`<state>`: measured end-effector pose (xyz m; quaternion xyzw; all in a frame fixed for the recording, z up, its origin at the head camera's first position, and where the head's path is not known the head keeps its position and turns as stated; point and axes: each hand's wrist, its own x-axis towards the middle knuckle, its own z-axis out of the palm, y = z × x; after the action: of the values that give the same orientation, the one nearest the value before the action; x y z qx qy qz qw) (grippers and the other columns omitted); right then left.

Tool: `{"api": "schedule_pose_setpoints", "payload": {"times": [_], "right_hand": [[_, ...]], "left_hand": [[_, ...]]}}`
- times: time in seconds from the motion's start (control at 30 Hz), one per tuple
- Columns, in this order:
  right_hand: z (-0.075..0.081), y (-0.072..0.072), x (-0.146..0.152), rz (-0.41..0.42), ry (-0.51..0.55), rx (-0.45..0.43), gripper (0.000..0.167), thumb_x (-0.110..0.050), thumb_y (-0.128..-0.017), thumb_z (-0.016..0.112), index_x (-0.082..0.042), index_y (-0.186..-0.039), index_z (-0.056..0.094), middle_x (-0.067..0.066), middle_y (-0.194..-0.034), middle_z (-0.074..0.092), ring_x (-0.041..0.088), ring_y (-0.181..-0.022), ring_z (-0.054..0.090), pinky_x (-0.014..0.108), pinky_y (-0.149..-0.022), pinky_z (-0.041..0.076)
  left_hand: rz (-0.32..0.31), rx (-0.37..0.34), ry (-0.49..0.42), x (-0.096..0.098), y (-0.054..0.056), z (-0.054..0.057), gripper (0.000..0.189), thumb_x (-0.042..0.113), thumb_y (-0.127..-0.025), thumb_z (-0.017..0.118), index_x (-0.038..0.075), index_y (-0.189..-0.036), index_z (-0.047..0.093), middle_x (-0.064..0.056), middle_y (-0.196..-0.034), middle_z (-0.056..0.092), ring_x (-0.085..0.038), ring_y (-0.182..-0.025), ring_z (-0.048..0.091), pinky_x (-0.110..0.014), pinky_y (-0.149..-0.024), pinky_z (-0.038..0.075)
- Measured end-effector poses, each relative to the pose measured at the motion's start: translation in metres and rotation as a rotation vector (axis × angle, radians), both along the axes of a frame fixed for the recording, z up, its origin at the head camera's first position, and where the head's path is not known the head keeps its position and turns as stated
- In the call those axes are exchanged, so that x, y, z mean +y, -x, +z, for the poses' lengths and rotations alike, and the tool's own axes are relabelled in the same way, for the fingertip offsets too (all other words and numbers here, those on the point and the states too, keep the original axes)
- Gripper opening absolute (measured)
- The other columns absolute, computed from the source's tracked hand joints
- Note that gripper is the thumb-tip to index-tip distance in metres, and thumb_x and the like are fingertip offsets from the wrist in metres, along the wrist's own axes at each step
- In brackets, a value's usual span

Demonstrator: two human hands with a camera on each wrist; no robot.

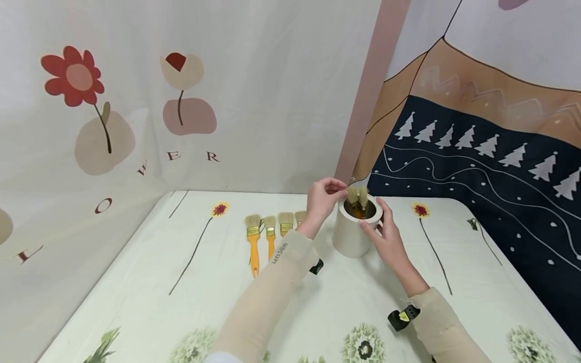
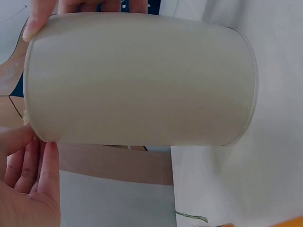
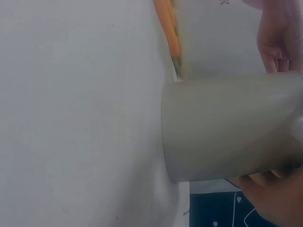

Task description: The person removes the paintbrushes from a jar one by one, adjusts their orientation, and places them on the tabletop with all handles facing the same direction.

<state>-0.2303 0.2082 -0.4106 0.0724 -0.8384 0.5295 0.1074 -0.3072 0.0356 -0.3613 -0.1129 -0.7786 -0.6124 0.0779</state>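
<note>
A pale, off-white cylindrical container (image 1: 349,237) stands upright on the table. Inside it are paintbrushes with light bristles (image 1: 363,196) pointing up past the rim; their handles are mostly hidden. My left hand (image 1: 324,199) is at the rim's left side, thumb and fingertips pinching the bristle end of one paintbrush. On the other side, my right hand (image 1: 388,239) grips the container, with the thumb near the rim and the fingers round the far wall. The left wrist view shows the container wall (image 2: 142,80) between both hands. In the right wrist view, the right hand (image 3: 279,198) supports its side.
Several paintbrushes with orange handles (image 1: 254,252) lie in a row left of the container, partly hidden by the left forearm. A flower-printed cloth (image 1: 363,297) covers the table. Printed curtains (image 1: 272,101) hang behind and to the right.
</note>
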Motion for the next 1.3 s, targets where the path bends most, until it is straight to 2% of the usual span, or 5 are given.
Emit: {"api": "schedule_pose_setpoints", "payload": {"times": [0.37, 0.57, 0.73, 1.07, 1.3], "right_hand": [[0.001, -0.002, -0.001, 0.011, 0.011, -0.012, 0.079, -0.024, -0.101, 0.059, -0.011, -0.16, 0.007, 0.019, -0.165, 0.018, 0.039, -0.152, 0.023, 0.063, -0.119, 0.028], [0.002, -0.002, -0.001, 0.01, 0.007, -0.008, 0.079, -0.024, -0.101, 0.059, -0.011, -0.16, 0.008, 0.018, -0.165, 0.018, 0.039, -0.151, 0.023, 0.062, -0.119, 0.028], [0.001, -0.001, 0.0, 0.01, 0.003, 0.001, 0.078, -0.025, -0.101, 0.058, -0.011, -0.16, 0.009, 0.018, -0.165, 0.019, 0.038, -0.151, 0.024, 0.063, -0.119, 0.027], [0.002, 0.0, 0.001, 0.018, 0.016, 0.018, 0.077, -0.022, -0.101, 0.058, -0.01, -0.159, 0.009, 0.019, -0.165, 0.02, 0.038, -0.151, 0.024, 0.062, -0.119, 0.028], [0.001, 0.0, 0.001, 0.026, 0.031, 0.023, 0.079, -0.018, -0.1, 0.059, -0.008, -0.159, 0.008, 0.02, -0.165, 0.02, 0.037, -0.151, 0.024, 0.062, -0.119, 0.028]], "left_hand": [[-0.002, 0.061, -0.159, -0.007, -0.003, 0.016, 0.015, 0.005, -0.089, 0.074, 0.0, -0.102, 0.071, -0.017, -0.104, 0.074, -0.026, -0.097, 0.072, -0.023, -0.083, 0.061], [-0.005, 0.091, -0.234, -0.013, -0.007, 0.034, 0.017, 0.004, -0.089, 0.074, -0.002, -0.104, 0.069, -0.019, -0.105, 0.072, -0.025, -0.096, 0.07, -0.024, -0.084, 0.06], [-0.045, 0.089, -0.359, -0.022, -0.012, 0.054, 0.017, 0.001, -0.089, 0.071, -0.003, -0.105, 0.065, -0.018, -0.104, 0.07, -0.014, -0.088, 0.068, -0.028, -0.083, 0.062], [-0.08, 0.178, -0.529, -0.059, -0.026, 0.1, 0.014, -0.005, -0.089, 0.07, -0.001, -0.101, 0.063, 0.002, -0.091, 0.067, -0.012, -0.085, 0.068, -0.031, -0.085, 0.062], [-0.039, 0.204, -0.543, -0.095, -0.032, 0.114, 0.018, -0.006, -0.088, 0.069, 0.01, -0.094, 0.064, 0.002, -0.09, 0.068, -0.012, -0.086, 0.068, -0.029, -0.083, 0.062]]}}
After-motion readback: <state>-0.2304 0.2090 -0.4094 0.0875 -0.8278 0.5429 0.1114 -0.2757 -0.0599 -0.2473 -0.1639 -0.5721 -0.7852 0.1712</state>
